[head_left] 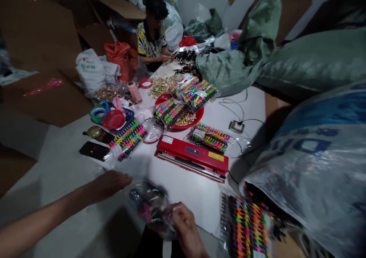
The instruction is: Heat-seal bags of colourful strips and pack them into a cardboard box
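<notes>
My right hand (184,225) is closed around the near edge of a clear plastic bag (151,202). Inside the bag are dark items with a bit of pink and blue, blurred by motion. To the left, my left hand (110,185) reaches toward the bag with its fingers stretched out; I cannot tell whether the fingertips touch the plastic. Beyond both hands lies a red bag sealer (193,157) with a small lit light. Another clear bag of multicoloured pieces (244,227) lies at the lower right.
A red basin (200,117) bears packed bags and small beads. Left of it are a packed bag (130,140), a phone (93,150) and tape rolls (98,113). A power adapter (236,126) has trailing cords. Large sacks (320,147) bulge at right. A co-worker (153,40) sits opposite.
</notes>
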### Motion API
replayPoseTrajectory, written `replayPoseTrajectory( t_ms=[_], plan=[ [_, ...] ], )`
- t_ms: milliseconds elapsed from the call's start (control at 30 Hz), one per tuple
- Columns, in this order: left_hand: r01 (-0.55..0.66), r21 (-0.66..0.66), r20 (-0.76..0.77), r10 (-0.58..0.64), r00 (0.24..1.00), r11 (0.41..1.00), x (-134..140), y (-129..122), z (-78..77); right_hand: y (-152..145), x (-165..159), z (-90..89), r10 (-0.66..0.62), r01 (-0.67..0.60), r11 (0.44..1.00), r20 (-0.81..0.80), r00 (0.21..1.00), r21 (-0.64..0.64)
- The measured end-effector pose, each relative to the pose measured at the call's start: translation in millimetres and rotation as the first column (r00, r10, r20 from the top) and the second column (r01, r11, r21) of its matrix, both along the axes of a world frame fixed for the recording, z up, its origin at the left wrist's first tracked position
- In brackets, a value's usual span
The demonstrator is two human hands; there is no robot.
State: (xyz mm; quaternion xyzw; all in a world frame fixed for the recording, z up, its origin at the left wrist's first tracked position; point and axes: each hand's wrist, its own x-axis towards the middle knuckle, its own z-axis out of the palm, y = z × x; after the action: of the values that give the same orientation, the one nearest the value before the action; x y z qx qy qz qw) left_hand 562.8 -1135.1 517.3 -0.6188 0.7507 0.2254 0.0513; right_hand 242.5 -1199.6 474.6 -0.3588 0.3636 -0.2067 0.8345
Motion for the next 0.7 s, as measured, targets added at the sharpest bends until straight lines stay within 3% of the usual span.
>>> replayPoseTrajectory(
  t_ms=[67,133,200,300,400,533,633,700],
  plan=[
    [0.032,0.051,-0.003,-0.032,0.999,0.998,-40.0,-40.9,-14.9,-17.3,-27.6,-16.8,-0.164,0.166,0.982,-0.032,0.986,0.087],
    [-0.11,0.09,-0.147,0.122,0.982,0.99,-76.1,-87.6,-31.5,-39.3,-50.3,-34.2,-0.316,0.323,0.942,-0.084,0.945,0.091],
    [-0.237,0.155,-0.303,0.275,0.913,0.959,-101.9,-129.7,-49.5,-61.4,-68.5,-52.9,-0.436,0.449,0.891,-0.156,0.886,0.063],
    [-0.285,0.265,-0.448,0.379,0.809,0.921,-117.2,-169.7,-79.7,-85.8,-86.0,-84.8,-0.536,0.566,0.823,-0.258,0.804,0.052],
    [-0.367,0.432,-0.532,0.561,0.634,0.824,-116.4,-177.3,-112.4,-96.3,-86.8,-118.1,-0.534,0.585,0.809,-0.35,0.769,0.051],
    [-0.527,0.623,-0.495,0.813,0.306,0.578,-117.5,-157.3,-152.4,-102.8,-65.3,-152.9,-0.531,0.609,0.792,-0.446,0.72,0.041],
    [-0.608,0.689,-0.43,0.898,0.093,0.394,-124.1,-143.5,-175.3,-110.4,-52.9,-168.6,-0.563,0.645,0.764,-0.473,0.677,0.013],
    [-0.655,0.692,-0.409,0.913,-0.009,0.303,-130.6,-141.5,-186.3,-116.2,-53.7,-174.5,-0.592,0.678,0.735,-0.513,0.622,-0.026]
  ],
)
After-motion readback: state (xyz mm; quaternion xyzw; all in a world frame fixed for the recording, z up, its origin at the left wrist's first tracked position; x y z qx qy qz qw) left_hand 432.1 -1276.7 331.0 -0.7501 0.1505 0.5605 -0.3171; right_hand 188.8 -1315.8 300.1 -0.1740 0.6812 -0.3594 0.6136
